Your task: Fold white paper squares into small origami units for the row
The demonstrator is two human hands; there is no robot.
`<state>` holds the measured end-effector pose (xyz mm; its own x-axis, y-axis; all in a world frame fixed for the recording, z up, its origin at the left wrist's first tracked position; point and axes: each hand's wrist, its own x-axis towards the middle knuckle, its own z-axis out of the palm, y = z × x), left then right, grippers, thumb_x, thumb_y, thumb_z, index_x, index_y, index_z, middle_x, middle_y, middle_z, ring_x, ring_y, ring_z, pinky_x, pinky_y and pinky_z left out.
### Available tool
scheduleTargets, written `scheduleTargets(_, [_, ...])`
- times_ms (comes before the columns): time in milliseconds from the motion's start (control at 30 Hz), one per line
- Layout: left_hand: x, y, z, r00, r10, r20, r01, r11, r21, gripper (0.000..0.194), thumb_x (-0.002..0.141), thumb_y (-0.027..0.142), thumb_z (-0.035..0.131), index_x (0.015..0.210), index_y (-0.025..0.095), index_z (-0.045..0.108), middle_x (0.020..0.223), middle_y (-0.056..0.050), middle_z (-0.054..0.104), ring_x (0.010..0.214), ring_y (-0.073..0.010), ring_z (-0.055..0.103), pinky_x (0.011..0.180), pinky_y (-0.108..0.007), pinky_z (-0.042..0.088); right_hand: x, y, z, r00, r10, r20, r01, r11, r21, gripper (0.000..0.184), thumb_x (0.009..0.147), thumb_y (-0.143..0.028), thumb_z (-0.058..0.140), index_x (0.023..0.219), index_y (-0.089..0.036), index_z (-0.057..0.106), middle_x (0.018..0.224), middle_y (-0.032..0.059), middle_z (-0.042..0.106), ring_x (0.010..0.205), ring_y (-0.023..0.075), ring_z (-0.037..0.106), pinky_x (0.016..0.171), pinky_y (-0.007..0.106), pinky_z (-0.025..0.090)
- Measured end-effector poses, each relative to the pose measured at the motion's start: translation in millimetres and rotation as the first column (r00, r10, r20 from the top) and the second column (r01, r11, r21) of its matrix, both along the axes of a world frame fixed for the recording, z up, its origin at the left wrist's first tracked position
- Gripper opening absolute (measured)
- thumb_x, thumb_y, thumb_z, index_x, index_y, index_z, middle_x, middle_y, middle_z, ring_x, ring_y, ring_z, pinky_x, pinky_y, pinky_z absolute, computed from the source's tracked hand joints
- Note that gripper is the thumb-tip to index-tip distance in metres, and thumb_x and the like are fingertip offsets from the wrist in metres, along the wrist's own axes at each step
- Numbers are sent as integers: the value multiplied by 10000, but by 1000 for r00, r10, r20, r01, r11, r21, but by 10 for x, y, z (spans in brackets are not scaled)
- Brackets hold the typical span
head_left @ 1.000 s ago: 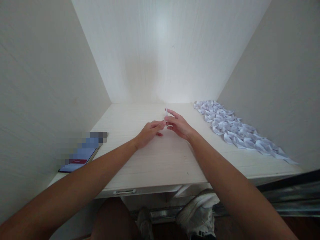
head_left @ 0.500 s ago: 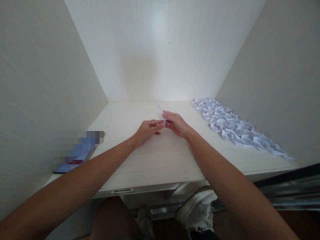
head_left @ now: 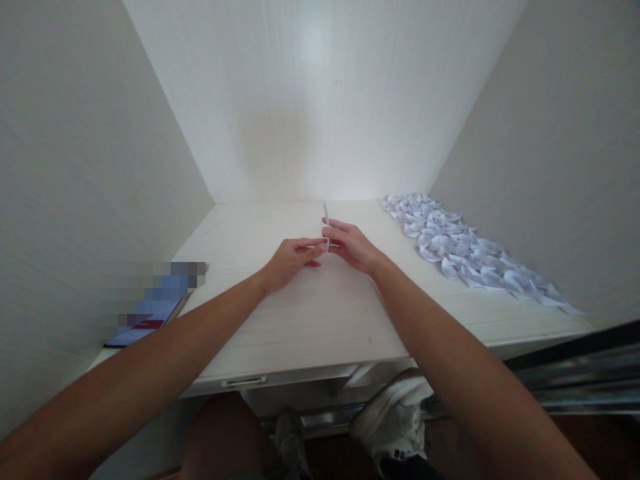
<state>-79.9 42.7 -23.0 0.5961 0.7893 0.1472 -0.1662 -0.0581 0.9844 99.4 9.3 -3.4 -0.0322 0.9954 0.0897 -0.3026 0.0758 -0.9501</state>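
Note:
Between my two hands a narrow strip of white paper (head_left: pixel 326 212) stands nearly upright, edge-on to me, above the middle of the desk. My left hand (head_left: pixel 294 261) pinches its lower end between thumb and forefinger. Higher up, my right hand (head_left: pixel 351 245) grips the strip with its thumb and fingertips. Part of the paper is hidden behind the fingers, so I cannot tell whether it is folded. To the right lie many folded white paper pieces (head_left: pixel 470 250), arranged in rows along the side wall.
The pale wooden desk (head_left: pixel 300 320) is closed in by walls at the back, left and right. A partly blurred book or folder (head_left: pixel 160 310) lies at the left edge. Below the front edge are a drawer handle (head_left: pixel 245 383) and a white shoe (head_left: pixel 395 420).
The paper strip has turned from leaning left to nearly upright. My right fingers have shifted slightly along it, while my left hand stays at the lower end.

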Motion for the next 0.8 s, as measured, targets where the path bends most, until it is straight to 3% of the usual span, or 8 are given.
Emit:
scheduleTargets(133, [13, -3, -29, 999, 54, -3, -54, 998, 20, 529, 712, 583, 874, 989, 134, 837, 1075, -147, 798, 994, -274, 740, 752, -383, 657, 31, 9, -10, 1000, -2, 18, 2, 1000, 7, 379, 654, -418, 926, 897, -210, 724, 813, -36, 632, 728, 117, 577, 703, 273, 496])
scheduleTargets(233, [19, -3, -49, 985, 163, -58, -152, 976, 159, 508, 775, 590, 812, 1006, 138, 834, 1008, -121, 814, 907, -263, 776, 729, -380, 675, 38, 21, -28, 999, -15, 40, 16, 1000, -21, 376, 661, -433, 920, 902, -213, 733, 812, -32, 643, 713, 110, 565, 655, 250, 454])
scheduleTargets(333, [11, -15, -34, 945, 318, -77, -265, 882, 391, 380, 833, 483, 777, 1043, 171, 835, 1014, -93, 828, 888, -242, 791, 746, -348, 678, 16, 33, -49, 997, -27, 73, 30, 999, -41, 359, 670, -452, 904, 870, -209, 732, 827, -14, 675, 694, 110, 554, 620, 243, 424])
scheduleTargets(433, [0, -28, -9, 923, 382, -31, -316, 804, 503, 334, 828, 384, 786, 1094, 186, 826, 1069, -89, 827, 965, -253, 793, 773, -340, 678, -13, 42, -74, 991, -42, 125, 46, 998, -33, 365, 680, -465, 890, 893, -207, 743, 859, 5, 708, 703, 114, 560, 620, 241, 419])
scheduleTargets(533, [4, -21, -13, 916, 402, -5, -354, 812, 464, 361, 791, 374, 830, 1096, 181, 820, 994, -95, 829, 923, -264, 798, 778, -355, 673, -33, 41, -93, 983, -72, 171, 78, 997, -25, 404, 665, -441, 898, 962, -212, 749, 856, 8, 718, 733, 128, 583, 634, 241, 427])
scheduleTargets(700, [27, 30, -37, 902, 428, 58, -430, 876, 218, 466, 700, 441, 896, 1035, 132, 796, 821, -86, 792, 761, -246, 771, 721, -385, 669, -44, 17, -69, 970, -79, 231, 88, 996, -31, 442, 666, -375, 878, 1046, -215, 720, 874, 18, 731, 786, 163, 628, 621, 253, 421])
scheduleTargets(800, [25, 78, -28, 866, 488, 111, -499, 858, 118, 477, 665, 383, 902, 1036, 114, 771, 860, -77, 764, 762, -221, 749, 697, -382, 677, -23, 15, -38, 981, -74, 182, 87, 994, -65, 427, 667, -334, 831, 1059, -231, 698, 937, 12, 738, 772, 157, 632, 604, 254, 405])
